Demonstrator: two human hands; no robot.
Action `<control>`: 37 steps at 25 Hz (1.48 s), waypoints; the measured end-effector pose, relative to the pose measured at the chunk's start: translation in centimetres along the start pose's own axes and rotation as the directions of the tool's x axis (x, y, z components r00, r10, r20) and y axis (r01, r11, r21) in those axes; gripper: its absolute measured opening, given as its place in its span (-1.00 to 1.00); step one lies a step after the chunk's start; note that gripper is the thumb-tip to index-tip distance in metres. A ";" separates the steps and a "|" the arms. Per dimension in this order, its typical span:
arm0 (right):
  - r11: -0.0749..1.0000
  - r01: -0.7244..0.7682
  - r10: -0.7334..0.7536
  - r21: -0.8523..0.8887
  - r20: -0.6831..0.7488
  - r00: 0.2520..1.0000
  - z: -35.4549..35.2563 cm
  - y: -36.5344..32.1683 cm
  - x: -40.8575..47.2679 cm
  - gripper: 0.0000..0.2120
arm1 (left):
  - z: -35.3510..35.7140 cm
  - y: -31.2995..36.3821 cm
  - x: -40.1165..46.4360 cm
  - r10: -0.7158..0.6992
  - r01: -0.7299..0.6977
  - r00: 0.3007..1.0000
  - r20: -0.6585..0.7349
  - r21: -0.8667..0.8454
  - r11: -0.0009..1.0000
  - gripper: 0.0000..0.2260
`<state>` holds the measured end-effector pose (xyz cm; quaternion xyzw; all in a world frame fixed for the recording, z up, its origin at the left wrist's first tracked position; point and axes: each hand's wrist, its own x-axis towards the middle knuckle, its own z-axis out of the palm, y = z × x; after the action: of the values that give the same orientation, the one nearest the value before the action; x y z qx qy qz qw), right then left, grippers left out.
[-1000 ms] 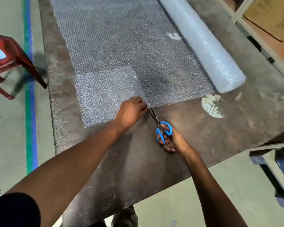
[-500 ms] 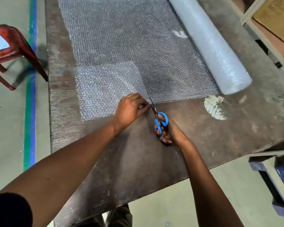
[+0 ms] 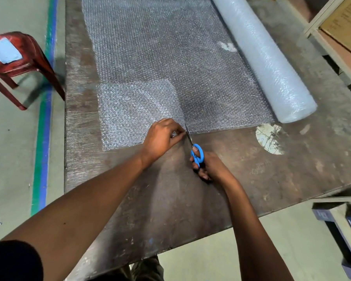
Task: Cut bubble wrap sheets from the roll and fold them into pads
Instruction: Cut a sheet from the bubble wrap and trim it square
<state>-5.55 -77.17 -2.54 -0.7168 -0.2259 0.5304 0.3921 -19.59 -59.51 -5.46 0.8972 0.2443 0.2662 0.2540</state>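
**Cut just starting at the near edge of the sheet**

Head view: A wide sheet of bubble wrap (image 3: 160, 57) lies unrolled flat on the worn table (image 3: 190, 199), still joined to the roll (image 3: 265, 63) along its right side. Near the sheet's near-left corner a paler, denser rectangle (image 3: 136, 110) shows; it looks like a doubled layer or a piece laid on top, though I cannot tell which. The left hand (image 3: 162, 136) pinches the near edge of the sheet, fingers curled on the plastic. The right hand (image 3: 207, 167) grips the scissors (image 3: 194, 148) by their blue handles, fingers through the loops. The blade tips sit right at the sheet's near edge, just beside the left fingers.

By my reading the task is early: no finished folded pad is plainly in view, and this cut has barely entered the sheet. Cutting through and folding remain.

The scissors point away from the person, tilted slightly left. The roll's long axis runs from far-left to near-right, its open end nearest the person.
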 end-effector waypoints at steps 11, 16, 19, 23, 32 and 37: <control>0.991 -0.102 0.098 0.089 0.053 0.994 0.1 -1.2 0.5 -0.41 | -0.4 0.6 0.1 -0.052 0.051 0.998 -0.031 -0.031 0.998 -0.83; 0.989 -0.083 0.077 0.125 0.052 0.996 0.4 -1.8 1.6 -0.43 | -0.5 0.7 0.0 -0.055 0.054 0.998 -0.017 -0.052 0.997 -0.83; 0.994 -0.026 0.021 0.110 0.045 0.999 0.5 -1.7 1.9 -0.48 | -0.4 0.6 0.0 -0.062 0.061 0.998 -0.008 -0.062 0.996 -0.84; 0.997 0.017 -0.019 0.075 0.031 0.999 0.4 -1.3 1.6 -0.57 | -0.6 0.6 0.0 -0.083 0.082 0.997 -0.002 -0.084 0.993 -0.86; 0.985 -0.104 0.094 0.137 0.072 0.993 0.3 -2.6 2.0 -0.46 | -0.9 1.0 0.1 -0.172 0.167 0.985 -0.025 -0.131 0.977 -0.91; 0.984 -0.085 0.074 0.157 0.079 0.994 0.4 -3.4 2.6 -0.48 | -1.2 1.3 0.1 -0.178 0.173 0.984 -0.026 -0.135 0.976 -0.91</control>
<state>-4.71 -73.13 -1.40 -0.6717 -0.1680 0.5878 0.4184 -19.81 -60.05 -3.74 0.8482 0.3090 0.2753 0.3305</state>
